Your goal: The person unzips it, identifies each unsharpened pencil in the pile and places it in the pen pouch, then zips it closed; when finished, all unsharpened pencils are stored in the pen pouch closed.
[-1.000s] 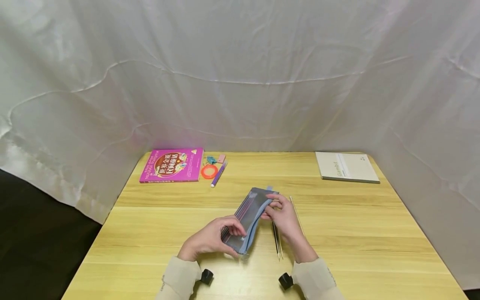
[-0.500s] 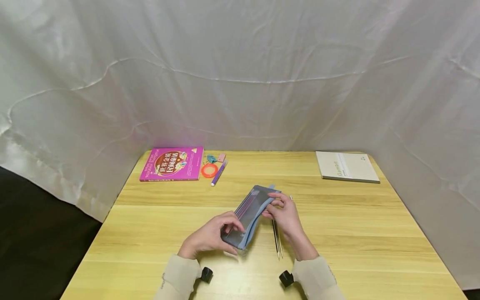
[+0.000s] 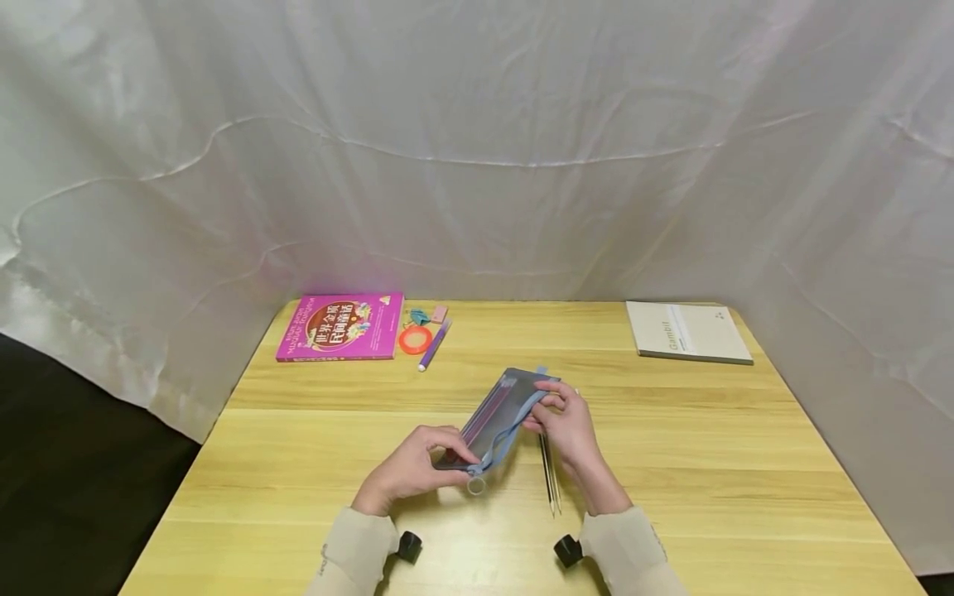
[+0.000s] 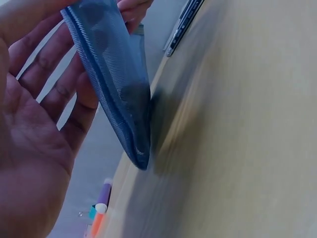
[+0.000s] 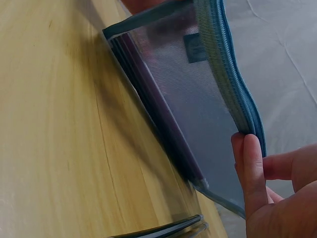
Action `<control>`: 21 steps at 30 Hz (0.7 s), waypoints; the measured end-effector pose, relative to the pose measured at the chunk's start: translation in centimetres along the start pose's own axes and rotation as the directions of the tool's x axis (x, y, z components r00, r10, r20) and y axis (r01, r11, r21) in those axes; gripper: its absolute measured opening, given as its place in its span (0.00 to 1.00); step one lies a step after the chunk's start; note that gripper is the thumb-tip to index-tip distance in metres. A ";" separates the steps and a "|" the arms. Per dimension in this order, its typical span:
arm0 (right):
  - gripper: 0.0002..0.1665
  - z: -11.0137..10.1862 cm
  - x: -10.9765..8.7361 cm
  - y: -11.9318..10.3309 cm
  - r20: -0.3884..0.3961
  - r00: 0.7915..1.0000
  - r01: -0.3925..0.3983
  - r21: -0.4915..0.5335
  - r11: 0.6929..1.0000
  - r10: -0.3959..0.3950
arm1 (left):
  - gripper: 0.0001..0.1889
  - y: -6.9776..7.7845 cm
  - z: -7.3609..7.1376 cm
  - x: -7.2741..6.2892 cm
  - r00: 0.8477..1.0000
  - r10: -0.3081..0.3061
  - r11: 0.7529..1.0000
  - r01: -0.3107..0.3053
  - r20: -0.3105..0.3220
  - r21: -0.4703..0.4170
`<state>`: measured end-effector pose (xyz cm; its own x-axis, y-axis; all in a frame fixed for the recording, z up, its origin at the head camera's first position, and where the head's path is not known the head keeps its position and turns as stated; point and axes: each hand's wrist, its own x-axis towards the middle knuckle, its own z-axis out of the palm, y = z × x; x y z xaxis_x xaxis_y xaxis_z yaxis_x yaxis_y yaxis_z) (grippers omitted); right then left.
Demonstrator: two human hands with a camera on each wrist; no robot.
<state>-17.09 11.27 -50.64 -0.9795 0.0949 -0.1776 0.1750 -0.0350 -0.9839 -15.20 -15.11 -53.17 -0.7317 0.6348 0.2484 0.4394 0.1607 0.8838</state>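
Note:
A see-through blue-grey mesh pencil case (image 3: 501,411) is tilted over the table, with several slim pens (image 5: 158,114) along its lower side. My left hand (image 3: 408,470) pinches its near corner between thumb and fingers, beside a round zip ring (image 3: 476,486). At the opposite end, my right hand (image 3: 572,430) pinches the zip edge (image 5: 233,84) between thumb and fingers. The zip edge bows into a wave between the two hands. In the left wrist view, the case's pointed end (image 4: 141,153) hangs just off the tabletop. Pencils (image 3: 550,480) lie by the right wrist, partly hidden.
At the back left lie a pink book (image 3: 343,328), an orange tape ring (image 3: 415,339), a purple marker (image 3: 435,346), a teal trinket (image 3: 420,317) and a pink eraser-like block (image 3: 439,314). A notebook (image 3: 689,331) lies at the back right. Pale curtains (image 3: 477,207) enclose the table.
My left fingers and thumb have closed on the case's near corner, which has risen slightly. The zip ring now hangs in view, and the zip edge bends more. My right hand holds almost still.

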 end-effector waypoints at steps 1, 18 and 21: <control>0.24 0.0 0.0 0.0 0.002 1.000 0.002 -0.005 1.000 -0.002 | 0.09 0.0 -0.1 0.0 1.000 0.003 1.000 -0.003 -0.007 0.006; 0.29 0.3 -0.2 -0.2 0.030 0.998 0.066 -0.113 0.991 -0.063 | 0.06 0.2 -0.3 -0.3 0.995 -0.005 1.000 0.002 -0.098 -0.031; 0.30 0.2 -0.6 -0.5 0.045 0.996 0.081 -0.157 0.984 -0.075 | 0.06 0.1 -0.4 -0.3 0.994 0.004 1.000 -0.007 -0.106 -0.030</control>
<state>-16.63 10.99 -50.07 -0.9933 0.0523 -0.1026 0.1086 0.1291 -0.9857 -15.11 -15.59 -52.98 -0.7811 0.5518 0.2924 0.4288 0.1335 0.8935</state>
